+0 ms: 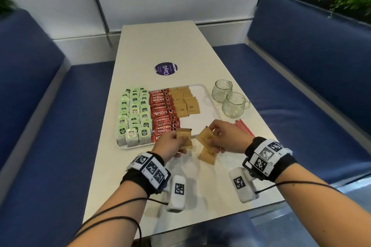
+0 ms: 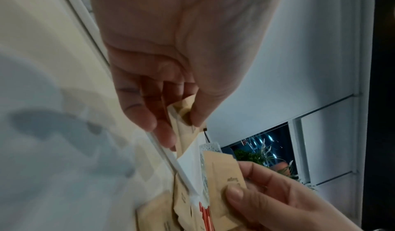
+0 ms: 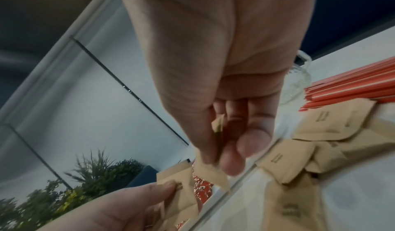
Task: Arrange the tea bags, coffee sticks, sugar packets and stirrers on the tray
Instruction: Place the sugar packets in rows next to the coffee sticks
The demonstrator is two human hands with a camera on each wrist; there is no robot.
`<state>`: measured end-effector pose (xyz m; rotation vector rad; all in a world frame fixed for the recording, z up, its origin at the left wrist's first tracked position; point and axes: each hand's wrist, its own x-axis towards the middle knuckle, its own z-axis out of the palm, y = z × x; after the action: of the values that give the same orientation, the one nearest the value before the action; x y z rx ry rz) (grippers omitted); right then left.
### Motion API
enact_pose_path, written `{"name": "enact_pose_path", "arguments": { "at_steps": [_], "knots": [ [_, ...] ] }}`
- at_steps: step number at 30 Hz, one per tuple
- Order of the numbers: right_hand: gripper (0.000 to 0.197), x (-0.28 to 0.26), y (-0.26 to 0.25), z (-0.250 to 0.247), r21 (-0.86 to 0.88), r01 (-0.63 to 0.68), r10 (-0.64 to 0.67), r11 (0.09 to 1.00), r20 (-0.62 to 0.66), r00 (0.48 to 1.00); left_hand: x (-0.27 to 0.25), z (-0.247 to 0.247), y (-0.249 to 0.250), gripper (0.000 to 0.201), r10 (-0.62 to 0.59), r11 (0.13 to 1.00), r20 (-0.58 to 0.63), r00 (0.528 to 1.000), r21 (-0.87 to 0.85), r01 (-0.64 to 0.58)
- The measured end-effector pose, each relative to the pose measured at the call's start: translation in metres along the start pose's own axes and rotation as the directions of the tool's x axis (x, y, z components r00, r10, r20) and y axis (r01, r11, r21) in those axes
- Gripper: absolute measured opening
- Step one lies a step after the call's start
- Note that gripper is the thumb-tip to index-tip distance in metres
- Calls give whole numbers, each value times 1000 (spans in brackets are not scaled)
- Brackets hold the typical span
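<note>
The white tray (image 1: 200,91) carries green tea bags (image 1: 134,110) on its left, red coffee sticks (image 1: 162,114) in the middle and brown sugar packets (image 1: 184,102) beside them. My left hand (image 1: 177,145) pinches a small stack of sugar packets (image 1: 184,138) over the tray's near edge. My right hand (image 1: 215,136) pinches another sugar packet (image 1: 206,136) next to it. More loose packets (image 1: 207,155) lie on the table under my right hand. Red stirrers (image 1: 243,128) lie on the table to the right. The left wrist view shows thumb and fingers on the packet (image 2: 183,129).
Two glass mugs (image 1: 221,90) (image 1: 234,104) stand right of the tray. A purple round sticker (image 1: 166,69) sits on the table beyond it. Blue benches (image 1: 311,90) flank the table. The tray's right part is bare white.
</note>
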<state>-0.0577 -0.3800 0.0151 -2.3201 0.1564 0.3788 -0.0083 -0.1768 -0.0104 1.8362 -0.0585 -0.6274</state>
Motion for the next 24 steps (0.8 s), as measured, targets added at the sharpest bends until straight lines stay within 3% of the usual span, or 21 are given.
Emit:
{"name": "enact_pose_path", "arguments": {
  "at_steps": [3, 5, 7, 12, 15, 20, 24],
  "knots": [
    [12, 7, -14, -3, -86, 98, -90, 991, 93, 992, 2, -7, 2, 15, -6, 1000, -20, 1000, -27, 6],
    [23, 13, -22, -5, -177, 159, -118, 971, 220, 968, 2, -11, 4, 15, -7, 999, -23, 1000, -35, 6],
    [31, 19, -28, -5, -255, 197, -134, 947, 247, 960, 2, -13, 6, 16, -7, 1000, 5, 1000, -28, 7],
    [46, 40, -32, -7, -100, 135, -128, 986, 65, 990, 1, -15, 6, 14, -43, 995, 108, 993, -86, 53],
    [48, 53, -32, -8, -48, 150, -151, 987, -6, 989, 5, -17, 7, 21, -5, 994, 175, 985, -105, 24],
    [28, 71, -28, -11, 177, 126, -89, 976, -206, 975, 20, -16, 13, 21, -6, 972, 73, 997, -235, 23],
    [24, 83, -24, -13, 363, 55, -5, 930, -138, 990, 37, -18, 24, 16, -26, 941, 2, 1000, -338, 25]
  ]
}}
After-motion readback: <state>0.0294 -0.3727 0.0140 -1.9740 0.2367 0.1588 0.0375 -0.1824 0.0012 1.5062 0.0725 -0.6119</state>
